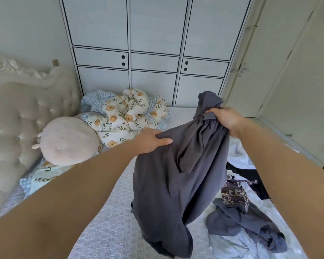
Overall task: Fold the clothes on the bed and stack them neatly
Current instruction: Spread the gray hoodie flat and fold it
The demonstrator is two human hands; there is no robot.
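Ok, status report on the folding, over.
Left hand and right hand both grip grey garment, lifted, unfolded. Unfolded clothes pile waiting at right. Nothing blocking.

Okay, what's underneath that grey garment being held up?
Below the grey garment, held by the left hand and right hand, pale patterned mattress shows. The hanging cloth covers whatever lies directly behind it.

Dark grey garment [176, 184]; cream quilt [127, 116] with orange flowers; pale pink round cushion [67, 141]; beige headboard [22, 109].
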